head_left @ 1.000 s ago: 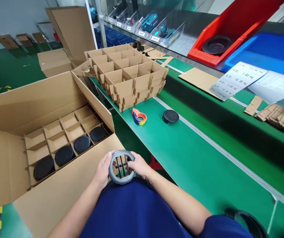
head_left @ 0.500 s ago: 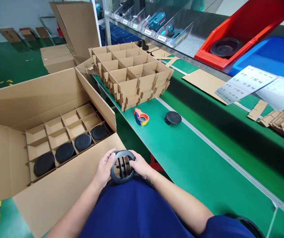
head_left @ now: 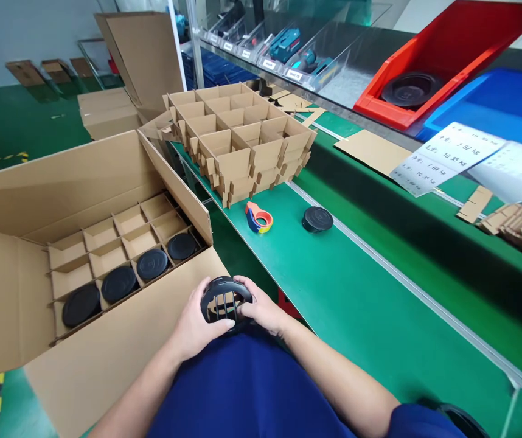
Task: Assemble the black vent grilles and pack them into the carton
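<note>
Close to my body I hold a black round ring-shaped part with slats across its opening [head_left: 225,283], one hand on each side. My left hand [head_left: 196,325] wraps its left rim, the thumb lying along the lower edge. Fingers of my right hand [head_left: 261,309] grip the right side, with the thumb reaching into the opening. To the left stands an open cardboard box [head_left: 106,377] with a divider grid inside. Several black round parts [head_left: 120,283] sit in its nearest row of cells. Another black round part [head_left: 317,219] lies on the green bench.
On the green bench [head_left: 356,292] are a tape dispenser [head_left: 258,218] and stacked cardboard dividers [head_left: 233,167]. A red bin [head_left: 370,112] holding a black part and a blue bin [head_left: 493,103] stand on the shelf above. Paper labels [head_left: 448,157] hang from its edge.
The black part has been tilted in my hands, so its slats now face me at another angle. My left thumb has moved down across its lower rim.
</note>
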Demonstrator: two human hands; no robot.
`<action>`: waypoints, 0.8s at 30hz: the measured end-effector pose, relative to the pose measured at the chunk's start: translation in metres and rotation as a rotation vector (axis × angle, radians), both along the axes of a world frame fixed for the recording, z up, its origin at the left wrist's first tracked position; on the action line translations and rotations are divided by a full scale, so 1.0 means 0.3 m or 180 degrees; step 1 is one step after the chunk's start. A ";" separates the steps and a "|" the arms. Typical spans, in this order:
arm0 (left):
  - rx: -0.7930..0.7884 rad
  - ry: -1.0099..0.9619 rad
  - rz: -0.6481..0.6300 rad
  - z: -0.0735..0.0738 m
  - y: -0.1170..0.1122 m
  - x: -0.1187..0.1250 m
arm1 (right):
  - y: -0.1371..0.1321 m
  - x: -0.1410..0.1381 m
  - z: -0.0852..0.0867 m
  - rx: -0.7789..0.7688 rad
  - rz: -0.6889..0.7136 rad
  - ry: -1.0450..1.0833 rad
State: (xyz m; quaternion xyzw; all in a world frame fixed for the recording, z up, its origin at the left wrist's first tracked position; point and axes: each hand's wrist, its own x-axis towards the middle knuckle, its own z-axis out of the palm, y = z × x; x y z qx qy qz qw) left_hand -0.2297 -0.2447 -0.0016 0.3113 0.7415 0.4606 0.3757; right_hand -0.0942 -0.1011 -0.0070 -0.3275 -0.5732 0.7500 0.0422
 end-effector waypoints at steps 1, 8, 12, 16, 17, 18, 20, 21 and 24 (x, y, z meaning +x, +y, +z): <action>0.0055 -0.0040 -0.0029 -0.005 -0.004 0.000 | 0.009 0.011 0.011 -0.0009 0.0137 0.0113; 0.1025 0.1504 -0.0391 -0.060 -0.037 -0.003 | 0.046 0.066 0.053 0.1921 0.0569 0.0960; 0.1982 0.2677 -0.0402 -0.073 -0.039 -0.005 | 0.037 0.072 0.020 0.3337 0.0587 0.1643; 0.2206 0.3112 -0.0202 -0.098 -0.046 -0.002 | 0.030 0.080 -0.020 0.3898 0.0468 0.1828; 0.2218 0.3183 -0.0152 -0.103 -0.047 0.000 | 0.030 0.082 -0.026 0.3993 0.0406 0.1886; 0.2233 0.3246 -0.0100 -0.106 -0.046 0.003 | 0.032 0.085 -0.029 0.4082 0.0338 0.1973; 0.2253 0.3306 -0.0001 -0.100 -0.039 0.011 | 0.039 0.090 -0.030 0.4213 0.0216 0.2185; 0.2246 0.3276 0.0028 -0.093 -0.033 0.017 | 0.043 0.093 -0.028 0.4229 0.0191 0.2242; 0.2089 0.2905 0.0003 -0.069 -0.011 0.044 | 0.057 0.103 -0.024 0.4040 0.0291 0.2054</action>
